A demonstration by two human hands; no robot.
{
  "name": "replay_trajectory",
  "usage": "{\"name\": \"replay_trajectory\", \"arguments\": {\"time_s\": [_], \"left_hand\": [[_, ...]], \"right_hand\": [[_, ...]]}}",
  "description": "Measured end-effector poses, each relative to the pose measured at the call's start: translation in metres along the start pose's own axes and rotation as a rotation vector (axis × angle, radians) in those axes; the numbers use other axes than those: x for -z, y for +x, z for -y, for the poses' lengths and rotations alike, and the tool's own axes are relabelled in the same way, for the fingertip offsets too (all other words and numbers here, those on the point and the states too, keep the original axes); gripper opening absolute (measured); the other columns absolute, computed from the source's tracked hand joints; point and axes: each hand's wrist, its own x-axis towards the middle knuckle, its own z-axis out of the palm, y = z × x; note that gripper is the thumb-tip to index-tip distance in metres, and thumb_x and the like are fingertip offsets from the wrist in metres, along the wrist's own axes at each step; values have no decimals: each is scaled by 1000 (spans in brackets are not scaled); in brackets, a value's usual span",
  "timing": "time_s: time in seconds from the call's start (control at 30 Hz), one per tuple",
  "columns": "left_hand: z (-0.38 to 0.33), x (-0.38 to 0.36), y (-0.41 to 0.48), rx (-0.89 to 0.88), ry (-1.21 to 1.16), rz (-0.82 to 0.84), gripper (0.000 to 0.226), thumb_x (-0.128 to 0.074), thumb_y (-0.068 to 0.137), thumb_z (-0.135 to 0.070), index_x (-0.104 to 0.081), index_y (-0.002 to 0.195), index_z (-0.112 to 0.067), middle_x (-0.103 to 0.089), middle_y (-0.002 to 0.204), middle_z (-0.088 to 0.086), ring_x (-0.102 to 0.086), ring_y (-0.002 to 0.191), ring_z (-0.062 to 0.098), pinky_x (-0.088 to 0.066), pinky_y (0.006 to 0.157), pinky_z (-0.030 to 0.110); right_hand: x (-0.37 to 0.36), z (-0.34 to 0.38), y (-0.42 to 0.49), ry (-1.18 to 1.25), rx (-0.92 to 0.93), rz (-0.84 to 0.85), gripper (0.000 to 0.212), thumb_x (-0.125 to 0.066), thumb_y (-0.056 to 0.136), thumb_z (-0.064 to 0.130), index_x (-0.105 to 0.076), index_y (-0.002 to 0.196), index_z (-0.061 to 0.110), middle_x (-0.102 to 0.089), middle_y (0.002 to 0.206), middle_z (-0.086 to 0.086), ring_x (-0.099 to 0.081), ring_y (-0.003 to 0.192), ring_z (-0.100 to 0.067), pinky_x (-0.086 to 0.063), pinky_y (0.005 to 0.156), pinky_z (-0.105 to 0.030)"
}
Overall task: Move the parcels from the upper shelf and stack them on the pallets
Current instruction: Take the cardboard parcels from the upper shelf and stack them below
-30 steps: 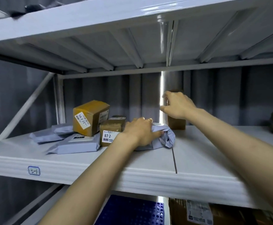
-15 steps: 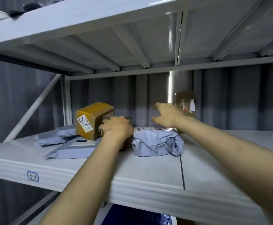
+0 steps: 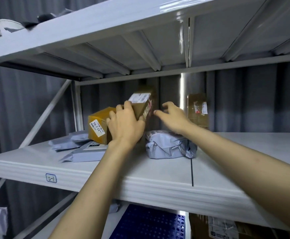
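The left hand (image 3: pixel 125 125), mid-frame, grips a small brown carton (image 3: pixel 141 105), fingers curled over its upper edge. The carton is raised and tilted with its white label facing up. The hand hides its lower end, so I cannot tell whether it is fully clear of the shelf. Just to the right, the right hand (image 3: pixel 173 118) is wide, fingers spread and holding nothing, its tips near the carton's end but apparently not touching.

This looks like the pick-up step: one parcel is coming off the shelf and none is on its way down yet. The next move probably calls for the right hand to steady the far end. The carton would then be drawn forward over the grey bagged parcel (image 3: pixel 168 146) and lowered to the blue pallet (image 3: pixel 149 223) at the bottom centre.

Left of the hands stand a yellow box (image 3: pixel 97 126) and flat grey mailers (image 3: pixel 73 144). A taller carton (image 3: pixel 197 111) stands upright at the back. The white metal shelf (image 3: pixel 158 180) spans the frame, with another shelf deck (image 3: pixel 140 49) overhead and a dark ribbed wall (image 3: pixel 253 100) behind.
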Motion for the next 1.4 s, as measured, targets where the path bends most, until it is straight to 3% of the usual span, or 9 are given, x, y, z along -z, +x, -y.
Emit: {"name": "replay_trajectory", "arguments": {"time_s": [0.17,0.27,0.43,0.6,0.83,1.03,1.13,1.27,1.4], "left_hand": [[-11,34,-23,-105,-242,-137,52,-63,84,-37,-49,129,-17,-53,128,10,-49,113,33,-40,94,45],[-19,50,-40,-120,-393,-105,49,-67,82,-37,-51,125,-19,-56,124,7,-52,111,28,-43,93,41],[-26,77,-74,39,-784,73,39,-69,84,-33,-57,119,-21,-57,106,-10,-57,105,13,-48,92,34],[-29,93,-115,193,-1065,313,32,-69,85,-26,-63,115,-15,-67,111,0,-64,103,15,-52,91,34],[-37,97,-178,358,-1326,689,40,-73,80,-24,-63,117,-14,-72,106,10,-72,88,20,-55,67,29],[-45,97,-224,277,-1338,786,60,-79,66,-34,-60,121,-20,-72,105,6,-72,91,21,-57,78,36],[-52,99,-256,193,-1335,829,60,-80,66,-41,-61,120,-23,-73,104,-2,-71,93,12,-56,79,27],[-58,81,-300,88,-1325,900,51,-74,73,-38,-63,120,-22,-70,112,-6,-67,100,9,-52,77,18],[-63,55,-344,55,-1286,1053,57,-73,71,-37,-57,125,-28,-66,116,-11,-64,104,8,-54,85,26]], "right_hand": [[6,24,-22,572,-202,38,57,-56,88,53,-49,129,13,-63,119,-9,-67,96,-24,-59,76,-37],[10,40,-45,923,-254,60,45,-62,87,45,-60,119,14,-73,104,-8,-71,90,-24,-60,68,-37],[12,51,-94,1141,-260,-48,53,-72,80,39,-55,126,18,-73,105,-5,-73,88,-21,-58,67,-35],[22,56,-160,1146,-242,-169,46,-70,85,31,-53,126,19,-71,111,-3,-71,95,-19,-58,82,-38],[34,48,-251,1031,-254,-328,63,-73,83,23,-39,137,20,-66,118,-4,-69,101,-20,-56,90,-45],[44,34,-313,1043,-242,-392,57,-69,86,21,-42,136,21,-63,123,-6,-68,103,-21,-57,88,-42],[44,14,-350,1096,-266,-404,52,-68,84,28,-49,131,22,-65,121,-7,-67,106,-24,-56,89,-44],[37,-20,-404,1233,-385,-435,70,-72,73,41,-49,136,20,-64,124,-10,-65,109,-26,-55,86,-44],[32,-39,-456,1291,-469,-501,39,-55,82,31,-59,119,19,-74,101,-2,-71,88,-17,-59,68,-32]]}}
